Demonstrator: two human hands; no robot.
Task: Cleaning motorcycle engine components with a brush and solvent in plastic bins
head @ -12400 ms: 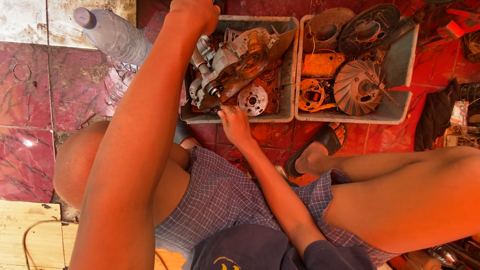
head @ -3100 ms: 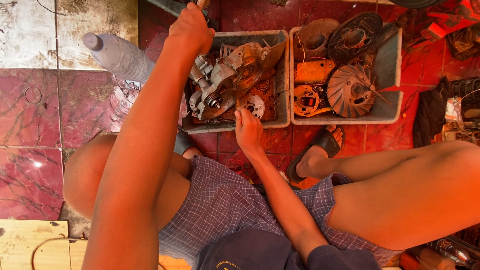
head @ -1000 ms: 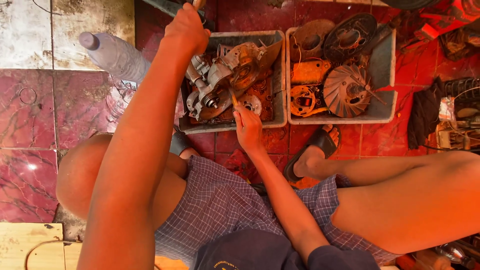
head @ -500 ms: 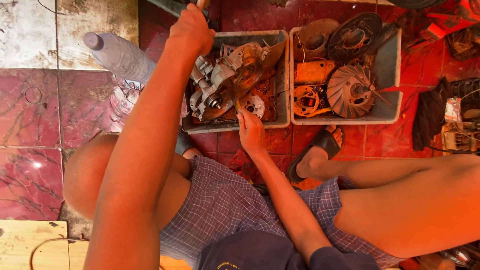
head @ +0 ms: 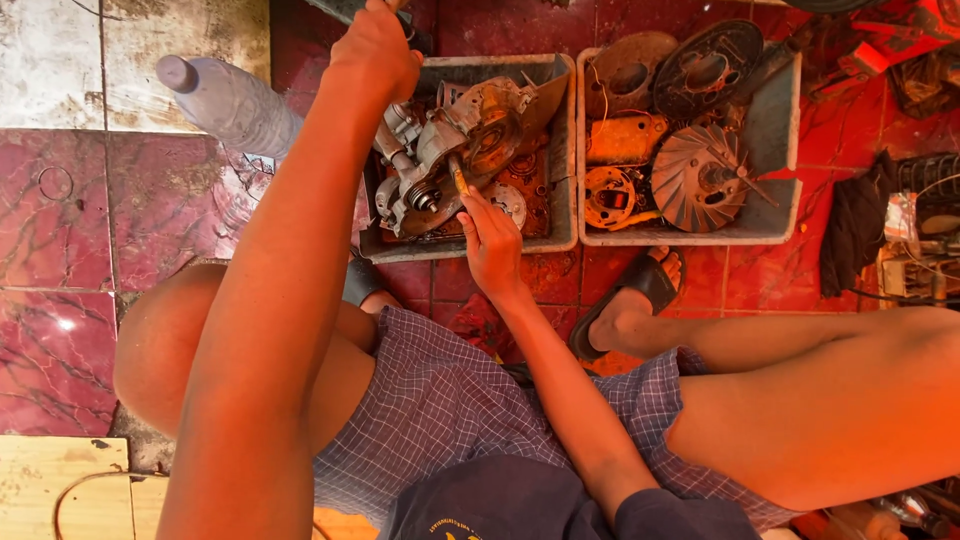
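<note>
A greasy metal engine casing lies tilted in a grey plastic tray on the red tiled floor. My right hand is shut on a small tool with a yellowish handle, its tip against the casing. Raised at the top edge, my left hand is closed around a handle that runs out of view. A round toothed metal disc rests in the tray beside my right fingers.
A second grey tray on the right holds a finned fan wheel, a dark round plate and orange parts. A plastic bottle lies at left. My sandalled foot rests below the trays.
My right hand has moved up from the tray's front rim to the casing with the small tool. The left hand stays raised at the top.
</note>
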